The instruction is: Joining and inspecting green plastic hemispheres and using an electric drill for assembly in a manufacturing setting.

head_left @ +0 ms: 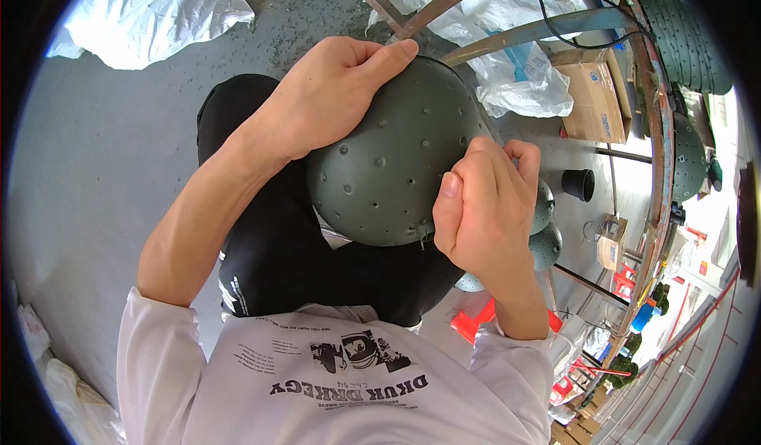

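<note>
A large grey-green dome (392,155) with many small holes rests on my lap at the centre of the view. My left hand (329,88) lies over its upper left side, fingers curled across the top and thumb along the far edge. My right hand (479,207) is closed in a fist against the dome's right rim, fingertips pinched together at the edge; whatever small thing they pinch is hidden. A short thin stub (421,237) sticks out of the dome's lower rim beside that hand.
Two smaller perforated green balls (545,243) lie just right of my right hand. A rusty curved metal frame (662,128), cardboard boxes (594,96), clear plastic bags (507,64), a black cup (579,183) and a white sack (158,9) stand on the grey concrete floor.
</note>
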Motion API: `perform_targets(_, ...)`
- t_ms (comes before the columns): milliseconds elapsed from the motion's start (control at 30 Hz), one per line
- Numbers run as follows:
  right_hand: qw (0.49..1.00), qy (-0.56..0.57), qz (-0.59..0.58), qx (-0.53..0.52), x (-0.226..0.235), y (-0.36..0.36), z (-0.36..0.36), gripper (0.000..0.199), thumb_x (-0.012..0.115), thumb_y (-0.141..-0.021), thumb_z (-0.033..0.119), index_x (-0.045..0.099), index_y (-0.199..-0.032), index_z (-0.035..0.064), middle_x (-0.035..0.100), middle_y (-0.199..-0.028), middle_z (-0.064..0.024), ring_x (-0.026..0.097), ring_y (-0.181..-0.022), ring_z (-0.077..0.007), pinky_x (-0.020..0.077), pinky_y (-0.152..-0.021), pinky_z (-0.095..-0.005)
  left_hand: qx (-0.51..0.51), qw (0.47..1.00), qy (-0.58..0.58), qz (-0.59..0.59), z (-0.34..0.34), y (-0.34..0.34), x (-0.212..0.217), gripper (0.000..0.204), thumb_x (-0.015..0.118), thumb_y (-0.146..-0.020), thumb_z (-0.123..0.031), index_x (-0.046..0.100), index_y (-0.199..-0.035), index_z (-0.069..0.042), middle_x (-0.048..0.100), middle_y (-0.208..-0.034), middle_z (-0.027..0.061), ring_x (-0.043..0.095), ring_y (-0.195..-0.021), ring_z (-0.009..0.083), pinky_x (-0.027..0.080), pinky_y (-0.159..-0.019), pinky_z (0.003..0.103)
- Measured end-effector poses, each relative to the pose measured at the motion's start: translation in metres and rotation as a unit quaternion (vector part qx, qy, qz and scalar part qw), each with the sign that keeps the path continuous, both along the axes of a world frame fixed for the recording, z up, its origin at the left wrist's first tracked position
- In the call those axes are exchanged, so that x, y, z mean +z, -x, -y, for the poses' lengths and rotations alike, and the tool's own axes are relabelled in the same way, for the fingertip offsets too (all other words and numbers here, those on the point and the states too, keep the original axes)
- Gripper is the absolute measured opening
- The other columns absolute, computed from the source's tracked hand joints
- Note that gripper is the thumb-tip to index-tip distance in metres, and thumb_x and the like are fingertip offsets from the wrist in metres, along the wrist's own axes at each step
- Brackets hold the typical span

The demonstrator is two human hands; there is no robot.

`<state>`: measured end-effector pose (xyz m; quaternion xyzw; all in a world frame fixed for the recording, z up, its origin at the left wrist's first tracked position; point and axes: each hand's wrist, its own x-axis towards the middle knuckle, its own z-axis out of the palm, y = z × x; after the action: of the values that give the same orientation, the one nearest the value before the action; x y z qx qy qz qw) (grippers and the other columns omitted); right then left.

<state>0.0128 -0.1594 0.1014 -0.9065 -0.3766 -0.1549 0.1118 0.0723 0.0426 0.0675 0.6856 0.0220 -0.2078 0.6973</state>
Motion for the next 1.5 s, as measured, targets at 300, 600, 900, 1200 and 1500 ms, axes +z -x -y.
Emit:
perform_targets(300, 0.999, -0.031, -0.024, 0.032, 0.006, -0.004, 0.008, 0.017, 0.064, -0.079, 0.011, 0.048, -0.081, 0.0053, 0.051, -0.08, -0.0103, 0.05, -0.065, -0.0258, 0.0351, -0.067, -0.0417, -0.054, 0.992, 0.104, -0.048, -0.009, 0.0, 0.009, 0.046, 0.053, -0.102, -0.041, 0.068, -0.099, 0.002, 0.068, -0.083, 0.0012, 0.06, -0.071, 0.0047, 0.051, -0.065, 0.022)
perform_targets(600, 0.992, -0.06, -0.087, 0.07, -0.015, -0.004, 0.013, 0.023, 0.069, -0.071, 0.009, 0.048, -0.08, 0.0063, 0.05, -0.082, -0.0098, 0.049, -0.066, -0.0254, 0.0356, -0.067, -0.0387, -0.067, 0.976, 0.198, -0.059, -0.037, 0.048, -0.004, 0.039, 0.059, -0.1, -0.028, 0.059, -0.119, 0.005, 0.069, -0.099, 0.006, 0.064, -0.085, 0.007, 0.053, -0.075, 0.023)
perform_targets(900, 0.987, -0.117, -0.077, 0.084, -0.032, -0.001, -0.002, 0.023, 0.068, -0.07, 0.008, 0.047, -0.079, 0.0063, 0.049, -0.082, -0.0097, 0.05, -0.068, -0.0262, 0.0367, -0.069, -0.0389, 0.003, 0.947, 0.318, -0.043, -0.04, 0.091, -0.033, 0.062, 0.075, -0.086, -0.016, 0.045, -0.136, 0.006, 0.063, -0.121, 0.0139, 0.064, -0.109, 0.0206, 0.051, -0.094, 0.034)
perform_targets(1200, 0.986, -0.137, -0.076, 0.061, -0.035, -0.004, -0.001, 0.02, 0.064, -0.069, 0.008, 0.047, -0.079, 0.0052, 0.049, -0.082, -0.011, 0.05, -0.07, -0.0278, 0.0367, -0.07, -0.0402, 0.009, 0.939, 0.34, -0.057, -0.037, 0.098, -0.045, 0.064, 0.072, -0.082, 0.004, 0.042, -0.139, 0.003, 0.061, -0.125, 0.013, 0.059, -0.115, 0.0211, 0.047, -0.1, 0.036)
perform_targets(1500, 0.981, -0.18, -0.064, 0.04, -0.047, -0.011, -0.006, 0.013, 0.059, -0.075, 0.007, 0.047, -0.08, 0.0044, 0.049, -0.081, -0.0124, 0.049, -0.07, -0.0283, 0.0359, -0.071, -0.04, 0.034, 0.915, 0.399, -0.046, -0.026, 0.097, -0.051, 0.062, 0.073, -0.084, 0.001, 0.043, -0.138, 0.002, 0.06, -0.126, 0.0144, 0.06, -0.115, 0.0226, 0.049, -0.1, 0.038)
